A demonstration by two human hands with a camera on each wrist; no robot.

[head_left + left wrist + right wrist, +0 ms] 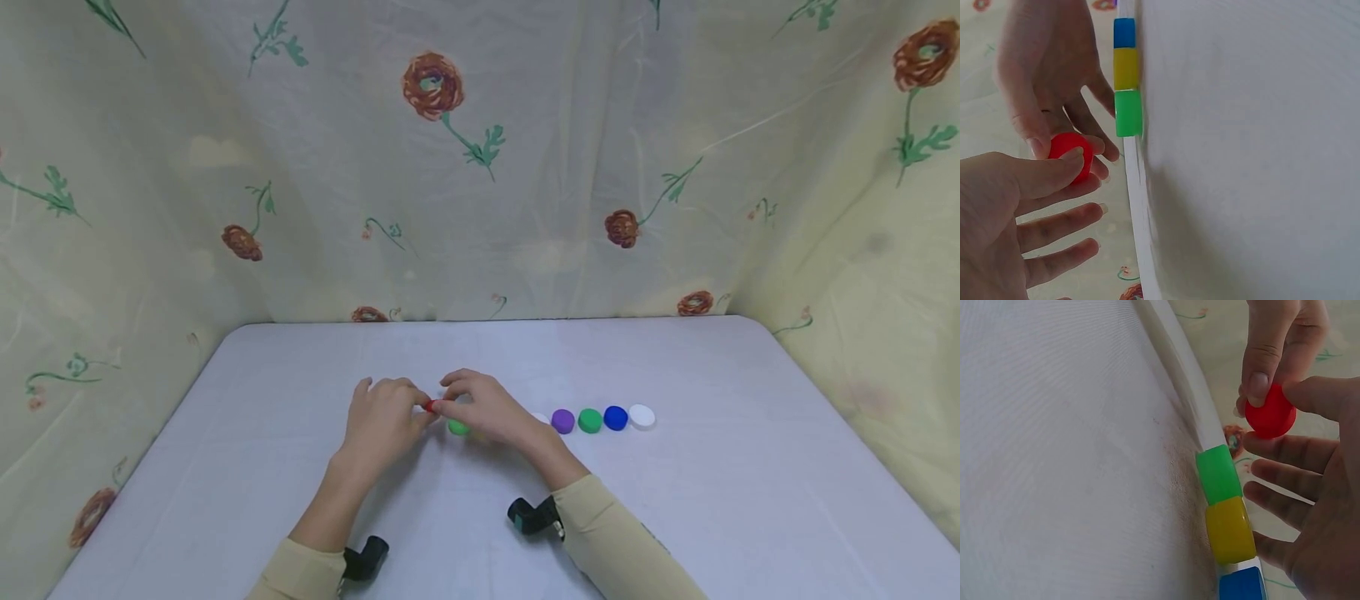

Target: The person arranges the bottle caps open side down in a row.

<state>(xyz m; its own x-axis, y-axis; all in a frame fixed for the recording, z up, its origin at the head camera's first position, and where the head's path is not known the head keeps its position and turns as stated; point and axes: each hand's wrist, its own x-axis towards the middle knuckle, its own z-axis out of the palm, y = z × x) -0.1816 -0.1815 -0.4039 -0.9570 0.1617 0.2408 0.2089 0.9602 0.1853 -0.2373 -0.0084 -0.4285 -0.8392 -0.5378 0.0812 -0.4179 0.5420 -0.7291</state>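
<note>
A small round red cap (1067,153) is held up between both hands, a little above the table. My left hand (381,423) pinches it between thumb and index finger, the thumb lying over its face in the left wrist view; the other fingers spread out. From the other side my right hand (483,408) grips the cap's edge with thumb and index finger. Right beside the fingers, a green cap (1129,114) stands on the table, followed by a yellow cap (1230,530) and a blue cap (1242,585). In the head view, the right hand hides most of these.
The row continues rightward with a partly hidden white cap (540,417), a purple cap (562,421), another green cap (590,421), another blue cap (616,418) and a white cap (642,417). They stand on a white-covered table (750,500). A flowered curtain (525,208) surrounds its back and sides.
</note>
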